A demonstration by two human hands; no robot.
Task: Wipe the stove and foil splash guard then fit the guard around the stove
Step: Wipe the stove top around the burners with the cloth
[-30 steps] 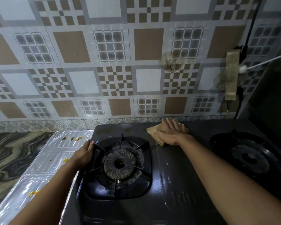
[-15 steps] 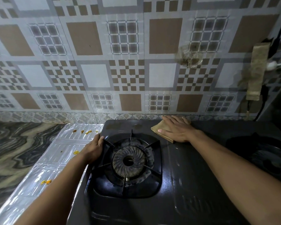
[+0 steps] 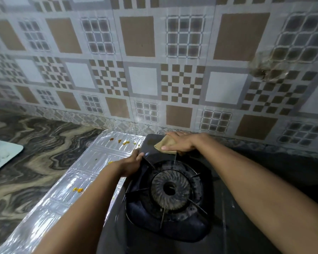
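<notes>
Both hands apart: left (image 3: 131, 163) grips stove (image 3: 218, 208) edge, right (image 3: 180, 143) presses cloth (image 3: 165, 143); no readable writing.

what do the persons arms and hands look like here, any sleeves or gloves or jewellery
Both forearms are bare as far up as the frame shows, with no sleeve in view. The left hand and right hand wear no gloves. No ring, watch or bracelet is visible on either wrist or on the fingers that show. Nails look short and unpainted.

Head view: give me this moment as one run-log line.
phase: wiping stove | right hand flat on cloth, back-left corner | left hand on burner grate | foil guard flat, spotted, unfitted
</notes>
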